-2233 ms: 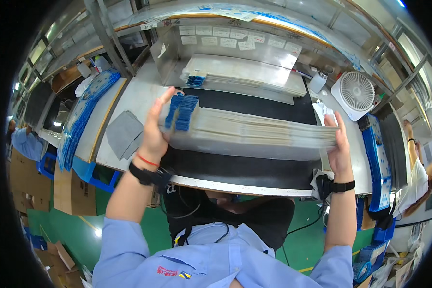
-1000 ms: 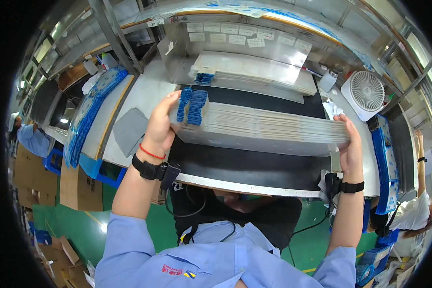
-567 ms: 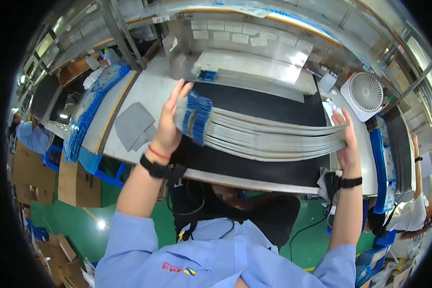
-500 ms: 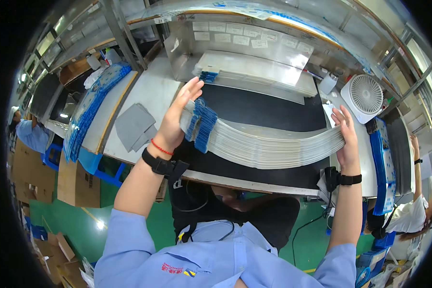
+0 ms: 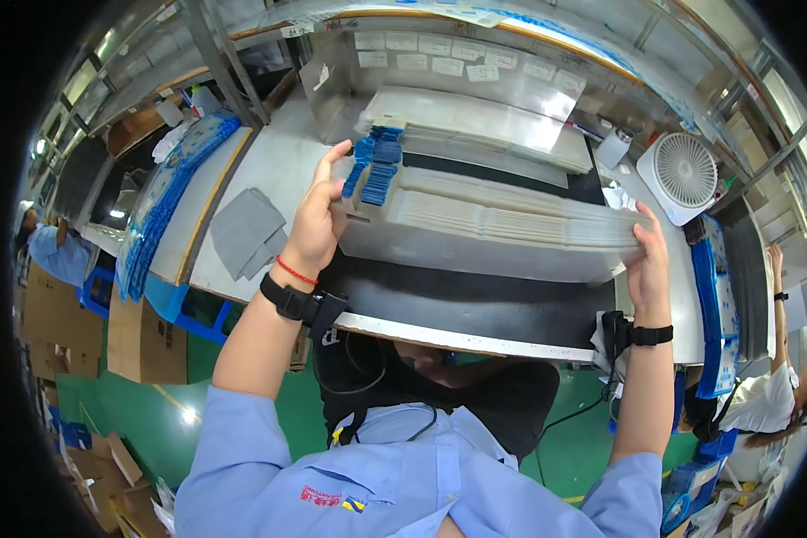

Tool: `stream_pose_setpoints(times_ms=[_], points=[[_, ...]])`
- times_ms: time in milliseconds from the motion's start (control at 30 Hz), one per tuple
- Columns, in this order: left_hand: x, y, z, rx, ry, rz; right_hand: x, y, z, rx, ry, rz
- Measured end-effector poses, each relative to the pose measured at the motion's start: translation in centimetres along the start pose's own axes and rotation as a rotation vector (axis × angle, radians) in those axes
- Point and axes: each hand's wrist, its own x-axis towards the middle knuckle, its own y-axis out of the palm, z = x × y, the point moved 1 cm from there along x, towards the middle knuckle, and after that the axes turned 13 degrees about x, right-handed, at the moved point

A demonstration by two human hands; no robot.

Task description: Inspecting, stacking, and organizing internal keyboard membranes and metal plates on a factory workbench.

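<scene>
I hold a stack of long translucent plastic sheets (image 5: pixel 511 220) by its two short ends, above the black work mat (image 5: pixel 475 300). Dark blue tabs or edges (image 5: pixel 381 170) show in layers at its left end. My left hand (image 5: pixel 318 220) is closed around that end, thumb on the near side and fingers pointing up and away. The opposite end sits in my right hand (image 5: pixel 647 260), with the thumb and fingers along its edge. Several layers are fanned a little, and the lower near face looks smooth and grey. Behind it rests another stack of pale sheets (image 5: pixel 475 121).
Grey cloths (image 5: pixel 249 235) lie left on the white table. A metal panel with paper labels (image 5: pixel 332 81) stands at the back. A white fan (image 5: pixel 683 177) and a bottle (image 5: pixel 613 149) are at the back right. Blue-edged stacks (image 5: pixel 175 197) flank me. Co-workers sit at both sides.
The stack was bowed downward in the middle; it is now straighter and farther from me, closer to the rear stack. Its near face now shows, and more of the front mat is visible.
</scene>
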Motion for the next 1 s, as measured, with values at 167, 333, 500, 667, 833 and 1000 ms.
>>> stream_pose_setpoints(times_ms=[167,333,500,667,833,1000], points=[[-0.7,-0.3,0.2,0.111,-0.110,-0.050,-0.6,-0.1,-0.5,0.036,-0.014,-0.031],[-0.6,0.3,-0.8,0.017,-0.033,-0.016,-0.2,-1.0,-0.2,0.019,0.017,0.051],[-0.4,-0.9,-0.2,0.017,0.073,0.048,0.2,-1.1,-0.7,0.035,-0.125,0.169],[-0.8,1.1,-0.7,0.021,-0.016,0.034,0.1,-1.9,-1.2,-0.071,-0.126,0.177],[-0.7,0.4,-0.6,-0.046,-0.085,0.026,0.5,-2.0,-1.6,-0.103,-0.148,0.070],[-1.9,0.5,-0.1,-0.013,-0.092,-0.029,0.0,-2.4,-1.7,-0.119,-0.118,0.051]])
